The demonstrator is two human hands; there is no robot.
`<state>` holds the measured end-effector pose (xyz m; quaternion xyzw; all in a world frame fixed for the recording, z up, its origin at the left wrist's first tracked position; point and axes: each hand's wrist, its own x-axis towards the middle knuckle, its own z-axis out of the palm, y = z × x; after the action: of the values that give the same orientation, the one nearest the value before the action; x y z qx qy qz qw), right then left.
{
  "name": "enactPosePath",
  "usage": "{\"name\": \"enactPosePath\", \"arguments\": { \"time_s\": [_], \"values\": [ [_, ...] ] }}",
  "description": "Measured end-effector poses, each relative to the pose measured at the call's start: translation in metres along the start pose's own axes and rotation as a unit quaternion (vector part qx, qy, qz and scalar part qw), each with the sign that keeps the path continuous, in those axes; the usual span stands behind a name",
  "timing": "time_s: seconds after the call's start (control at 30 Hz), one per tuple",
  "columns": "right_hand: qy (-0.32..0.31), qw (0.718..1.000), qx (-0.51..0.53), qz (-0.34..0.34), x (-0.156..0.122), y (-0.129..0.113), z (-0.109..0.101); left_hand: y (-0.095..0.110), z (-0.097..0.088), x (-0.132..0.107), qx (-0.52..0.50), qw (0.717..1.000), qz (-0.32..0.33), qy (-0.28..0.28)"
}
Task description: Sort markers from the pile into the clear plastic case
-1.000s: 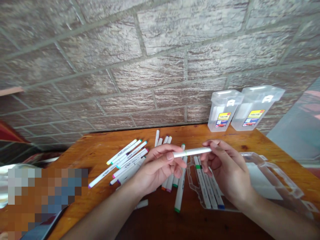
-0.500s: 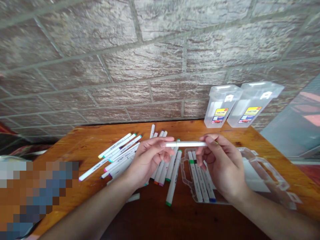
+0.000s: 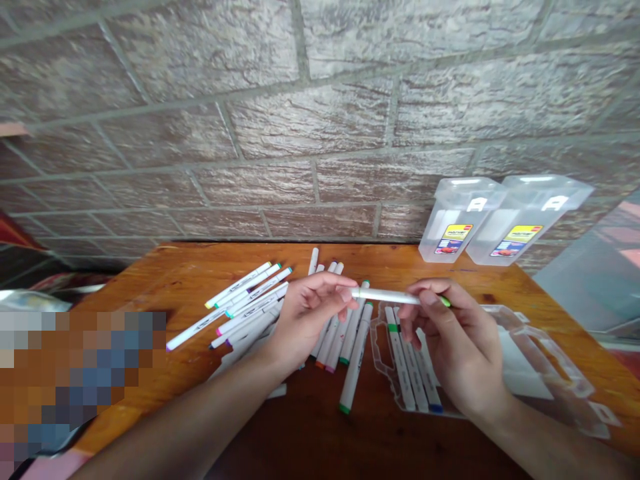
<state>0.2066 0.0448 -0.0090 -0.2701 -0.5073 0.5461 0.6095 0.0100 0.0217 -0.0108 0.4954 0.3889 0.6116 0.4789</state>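
Both my hands hold one white marker (image 3: 387, 295) level above the wooden table (image 3: 190, 280). My left hand (image 3: 307, 317) pinches its left end between thumb and fingertips. My right hand (image 3: 453, 340) grips its right end, where a green tip shows past my fingers. Under my right hand lies an open clear plastic case (image 3: 525, 360) with several markers (image 3: 413, 363) laid in its left part. A loose spread of white markers (image 3: 250, 303) with coloured caps lies left of and beneath my left hand.
Two closed clear marker boxes (image 3: 457, 220) (image 3: 525, 217) stand against the brick wall at the back right. A blurred-out patch covers the table's left front. One green-capped marker (image 3: 355, 360) lies between my hands.
The marker stays held at both ends; it has tilted slightly, its green right tip now showing past my right fingers. The view has shifted a little.
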Motion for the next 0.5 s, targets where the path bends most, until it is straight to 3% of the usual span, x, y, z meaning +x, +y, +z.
{"name": "enactPosePath", "arguments": {
  "time_s": [0.17,0.3,0.5],
  "values": [
    [-0.001,1.0,-0.011,0.005,-0.0007,0.0024,-0.0016,0.005,0.0021,-0.0042,0.069,0.997,0.018,0.003],
    [-0.007,1.0,-0.014,0.01,-0.0008,0.0036,-0.0022,0.008,0.0048,-0.0047,0.115,0.991,0.075,0.008],
    [-0.003,1.0,-0.02,0.001,-0.0013,0.0046,-0.0036,0.0067,0.0072,-0.0056,0.122,0.988,0.099,-0.01]
  ]
}}
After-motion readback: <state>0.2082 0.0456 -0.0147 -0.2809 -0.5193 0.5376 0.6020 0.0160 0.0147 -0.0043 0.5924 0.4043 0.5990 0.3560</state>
